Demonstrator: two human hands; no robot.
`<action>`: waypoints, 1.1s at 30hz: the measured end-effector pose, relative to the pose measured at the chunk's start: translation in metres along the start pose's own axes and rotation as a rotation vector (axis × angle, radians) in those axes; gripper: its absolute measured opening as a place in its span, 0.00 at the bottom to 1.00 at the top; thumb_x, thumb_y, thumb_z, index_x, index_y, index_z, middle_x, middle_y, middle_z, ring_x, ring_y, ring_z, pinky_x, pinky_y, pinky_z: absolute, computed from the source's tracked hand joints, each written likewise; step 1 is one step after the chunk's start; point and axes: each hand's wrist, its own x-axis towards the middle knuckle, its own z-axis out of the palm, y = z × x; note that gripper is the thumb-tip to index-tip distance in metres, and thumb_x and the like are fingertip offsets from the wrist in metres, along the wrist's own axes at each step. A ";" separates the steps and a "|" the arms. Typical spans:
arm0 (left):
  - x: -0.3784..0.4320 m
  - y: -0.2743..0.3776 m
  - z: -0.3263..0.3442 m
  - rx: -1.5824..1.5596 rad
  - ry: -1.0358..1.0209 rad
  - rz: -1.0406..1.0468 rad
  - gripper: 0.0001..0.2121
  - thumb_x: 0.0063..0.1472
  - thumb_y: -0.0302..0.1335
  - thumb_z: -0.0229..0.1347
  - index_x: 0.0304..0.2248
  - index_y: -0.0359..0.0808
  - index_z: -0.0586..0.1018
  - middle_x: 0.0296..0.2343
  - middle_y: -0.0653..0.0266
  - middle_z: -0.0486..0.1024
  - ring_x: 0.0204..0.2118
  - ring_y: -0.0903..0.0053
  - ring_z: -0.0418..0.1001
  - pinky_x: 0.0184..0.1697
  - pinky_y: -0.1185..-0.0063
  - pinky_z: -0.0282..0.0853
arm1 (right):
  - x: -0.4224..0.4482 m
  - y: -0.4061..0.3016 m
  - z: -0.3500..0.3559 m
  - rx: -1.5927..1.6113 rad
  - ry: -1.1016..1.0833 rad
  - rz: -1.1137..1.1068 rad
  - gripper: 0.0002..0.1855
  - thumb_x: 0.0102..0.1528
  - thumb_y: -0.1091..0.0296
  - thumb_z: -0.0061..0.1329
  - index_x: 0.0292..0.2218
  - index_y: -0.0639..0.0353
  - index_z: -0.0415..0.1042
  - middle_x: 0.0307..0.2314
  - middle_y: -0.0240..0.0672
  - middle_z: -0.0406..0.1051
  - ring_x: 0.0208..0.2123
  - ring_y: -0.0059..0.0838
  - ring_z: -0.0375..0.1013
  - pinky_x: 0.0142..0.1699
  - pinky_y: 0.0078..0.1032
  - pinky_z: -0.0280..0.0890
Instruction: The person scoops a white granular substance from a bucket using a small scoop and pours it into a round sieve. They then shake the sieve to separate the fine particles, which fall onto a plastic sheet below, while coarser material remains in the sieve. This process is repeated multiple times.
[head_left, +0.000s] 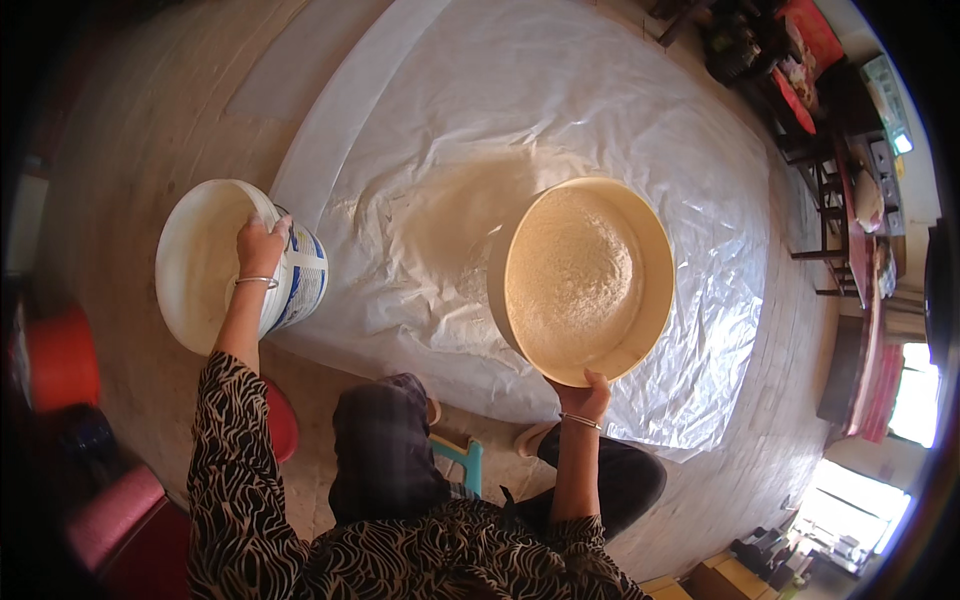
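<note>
My left hand grips the rim of a white plastic bucket, tipped so that its mouth faces me; the bucket has a printed label on its side. At the lower rim of a round, tan sieve, my right hand keeps hold, its thumb over the edge. Pale powder, like flour, lies inside the sieve. Below the sieve a crinkled clear plastic sheet covers part of the floor, with a patch of fine pale powder on it, left of the sieve.
A blue-green stool shows between my legs. Beside my left arm is a red round object. An orange-red bucket stands at the far left, a maroon seat at the lower left. Dark wooden furniture lines the right side; cardboard boxes are lower right.
</note>
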 end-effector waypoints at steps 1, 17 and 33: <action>0.002 -0.010 0.004 -0.017 -0.001 -0.002 0.18 0.54 0.38 0.52 0.30 0.25 0.74 0.28 0.42 0.73 0.35 0.51 0.71 0.38 0.68 0.66 | 0.004 0.000 0.002 -0.004 -0.008 0.003 0.41 0.39 0.69 0.43 0.55 0.60 0.46 0.49 0.52 0.54 0.49 0.58 0.57 0.49 0.60 0.55; -0.002 0.013 0.018 0.195 -0.061 -0.097 0.17 0.55 0.38 0.48 0.31 0.28 0.72 0.27 0.42 0.73 0.31 0.51 0.72 0.36 0.65 0.67 | 0.153 -0.027 0.071 0.063 0.118 -0.043 0.35 0.38 0.69 0.41 0.51 0.62 0.54 0.43 0.48 0.61 0.42 0.53 0.63 0.41 0.53 0.63; -0.001 -0.002 0.007 0.274 -0.013 -0.128 0.18 0.56 0.39 0.49 0.32 0.27 0.71 0.28 0.42 0.73 0.33 0.50 0.72 0.37 0.66 0.67 | 0.125 -0.037 0.121 0.053 -0.160 -0.033 0.38 0.40 0.69 0.42 0.54 0.62 0.49 0.47 0.49 0.55 0.49 0.51 0.57 0.44 0.53 0.61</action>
